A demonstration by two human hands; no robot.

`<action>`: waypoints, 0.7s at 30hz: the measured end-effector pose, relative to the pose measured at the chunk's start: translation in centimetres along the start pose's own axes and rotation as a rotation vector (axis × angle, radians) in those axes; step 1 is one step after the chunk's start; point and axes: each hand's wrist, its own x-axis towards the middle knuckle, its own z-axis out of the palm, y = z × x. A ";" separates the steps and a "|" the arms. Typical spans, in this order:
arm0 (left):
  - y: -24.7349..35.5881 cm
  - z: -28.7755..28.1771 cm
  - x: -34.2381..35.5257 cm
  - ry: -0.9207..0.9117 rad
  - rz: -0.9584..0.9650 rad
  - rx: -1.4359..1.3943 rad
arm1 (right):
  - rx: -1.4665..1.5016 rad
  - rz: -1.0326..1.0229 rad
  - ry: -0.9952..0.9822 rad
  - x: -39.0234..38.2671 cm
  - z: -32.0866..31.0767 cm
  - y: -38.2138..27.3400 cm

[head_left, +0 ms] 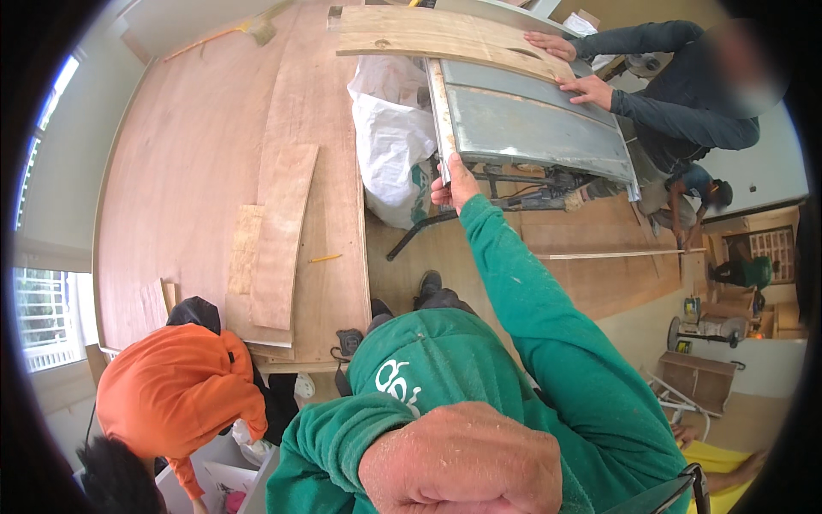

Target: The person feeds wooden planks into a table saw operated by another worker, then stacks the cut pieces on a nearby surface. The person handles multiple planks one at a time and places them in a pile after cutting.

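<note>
My right hand (460, 185) grips the near end of a narrow, pale, worn rail (442, 116) along the left side of a grey metal saw table (522, 120). The thumb lies on top, with fingers curled round the edge. Close to the camera, my left hand (462, 463) is bent back at the lower edge, dusted with sawdust; its fingers are hidden. A long wooden board (445, 34) lies across the far end of the saw table. Two hands of another person (591, 90) in dark sleeves rest on that board's right part.
A white sack (390, 137) stands left of the saw table. Plywood boards (282, 240) and a pencil (325, 258) lie on a wide plywood surface (188, 171), with a broom (257, 32) beyond. A person in orange (180, 390) bends over at lower left. More people are at the right.
</note>
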 end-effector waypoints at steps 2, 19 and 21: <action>0.0 -0.2 0.2 0.002 0.024 0.083 | 0.001 -0.008 -0.009 -0.2 0.1 -0.1; 3.1 -18.6 -1.9 0.736 -0.673 1.280 | -0.039 -0.064 0.053 -0.9 0.4 -0.6; 4.1 -23.6 -4.6 0.839 -0.598 1.283 | -0.113 -0.096 0.068 -0.8 0.3 -0.6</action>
